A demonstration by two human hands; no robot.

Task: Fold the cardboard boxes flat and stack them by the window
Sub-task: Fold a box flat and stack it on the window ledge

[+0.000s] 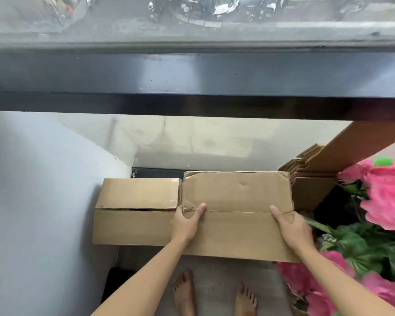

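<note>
A flattened brown cardboard box (237,213) lies on the floor under the window, its flaps spread open. My left hand (186,222) grips it near the centre crease, thumb on top and fingers tucked behind. On the box's right edge my right hand (293,229) holds it the same way, thumb across the crease. Beneath it and sticking out to the left lies a second flat cardboard box (135,210). More flattened cardboard (310,179) leans at the back right.
A dark window sill (192,74) runs across above, with glass behind it. A pale wall (32,201) closes the left side. Pink artificial flowers with green leaves (379,215) crowd the right. My bare feet (214,295) stand on the floor below the boxes.
</note>
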